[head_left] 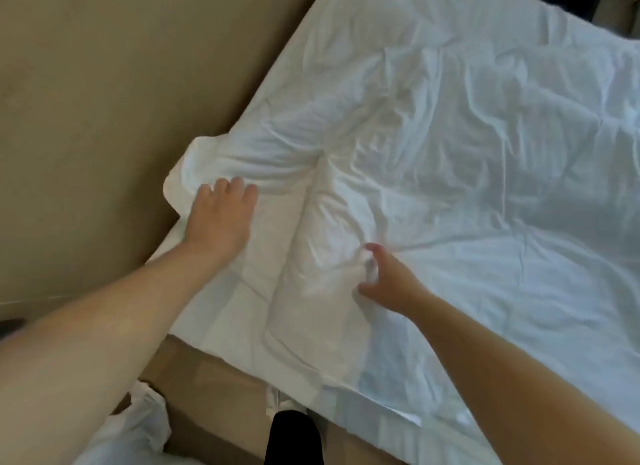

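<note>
A white, wrinkled duvet (450,159) covers the bed, and its near left corner (194,173) is bunched and hangs over the bed's edge. My left hand (218,218) lies on that corner with its fingers curled into the bunched cloth. My right hand (388,281) sits further right near the bed's front edge, thumb and fingers pinching a fold of the duvet. A thick ridge of fabric (311,242) runs between the two hands.
Beige carpet (104,100) fills the left side beside the bed. The brown bed base (207,378) shows under the duvet's front edge. White cloth (138,426) lies on the floor at the bottom left, and my dark trouser leg (294,437) is at the bottom.
</note>
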Action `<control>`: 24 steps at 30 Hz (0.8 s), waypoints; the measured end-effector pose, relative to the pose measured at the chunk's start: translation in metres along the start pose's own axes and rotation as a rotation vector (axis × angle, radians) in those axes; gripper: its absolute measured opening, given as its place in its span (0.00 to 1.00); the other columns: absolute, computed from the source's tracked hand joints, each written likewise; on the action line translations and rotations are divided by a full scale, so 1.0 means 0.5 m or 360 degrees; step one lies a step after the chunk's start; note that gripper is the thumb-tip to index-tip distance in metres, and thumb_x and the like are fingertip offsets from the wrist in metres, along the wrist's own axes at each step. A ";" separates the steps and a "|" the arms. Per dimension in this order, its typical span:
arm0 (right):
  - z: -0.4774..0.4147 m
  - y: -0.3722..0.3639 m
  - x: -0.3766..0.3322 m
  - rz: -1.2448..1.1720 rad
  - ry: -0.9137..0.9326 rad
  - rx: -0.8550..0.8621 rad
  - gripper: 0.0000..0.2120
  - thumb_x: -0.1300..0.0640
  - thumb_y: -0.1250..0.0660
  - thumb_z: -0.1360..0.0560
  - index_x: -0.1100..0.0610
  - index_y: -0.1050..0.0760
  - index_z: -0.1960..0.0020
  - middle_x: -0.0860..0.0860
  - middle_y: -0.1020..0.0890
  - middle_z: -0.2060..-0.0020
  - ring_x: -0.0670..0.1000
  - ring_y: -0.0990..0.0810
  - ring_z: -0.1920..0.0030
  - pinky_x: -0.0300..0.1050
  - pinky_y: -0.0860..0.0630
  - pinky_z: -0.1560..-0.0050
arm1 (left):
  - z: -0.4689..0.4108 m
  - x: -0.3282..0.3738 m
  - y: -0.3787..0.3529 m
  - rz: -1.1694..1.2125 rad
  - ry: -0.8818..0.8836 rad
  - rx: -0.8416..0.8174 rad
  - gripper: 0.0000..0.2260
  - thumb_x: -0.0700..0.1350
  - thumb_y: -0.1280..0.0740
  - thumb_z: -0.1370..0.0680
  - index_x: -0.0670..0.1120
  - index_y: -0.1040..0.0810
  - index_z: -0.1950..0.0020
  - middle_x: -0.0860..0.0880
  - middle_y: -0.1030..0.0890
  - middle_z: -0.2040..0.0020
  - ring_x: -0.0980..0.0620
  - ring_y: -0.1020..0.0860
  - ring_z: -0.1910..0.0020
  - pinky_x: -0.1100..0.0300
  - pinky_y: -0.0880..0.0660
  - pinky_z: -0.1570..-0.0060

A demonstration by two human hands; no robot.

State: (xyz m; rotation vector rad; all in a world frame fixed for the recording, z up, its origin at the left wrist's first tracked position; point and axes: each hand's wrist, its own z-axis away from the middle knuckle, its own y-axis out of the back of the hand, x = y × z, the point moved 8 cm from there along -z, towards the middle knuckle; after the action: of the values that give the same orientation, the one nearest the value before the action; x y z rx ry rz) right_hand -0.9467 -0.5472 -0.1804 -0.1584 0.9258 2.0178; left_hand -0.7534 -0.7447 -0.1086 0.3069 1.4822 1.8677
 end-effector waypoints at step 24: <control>0.139 0.016 0.333 -0.0921 -0.0590 0.0553 0.09 0.63 0.40 0.25 0.59 0.24 0.46 0.55 0.19 0.53 0.58 0.22 0.50 0.47 0.28 0.54 | 0.165 0.532 -0.121 0.2596 0.0574 -0.1309 0.18 0.27 0.47 0.24 0.43 0.24 0.46 0.42 0.18 0.43 0.50 0.17 0.60 0.55 0.22 0.57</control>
State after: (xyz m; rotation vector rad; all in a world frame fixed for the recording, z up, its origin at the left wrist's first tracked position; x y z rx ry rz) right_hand -1.0371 -0.3922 -0.1986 0.1270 0.8534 1.2770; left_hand -0.8713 -0.5029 -0.2030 0.9592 0.2402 3.7084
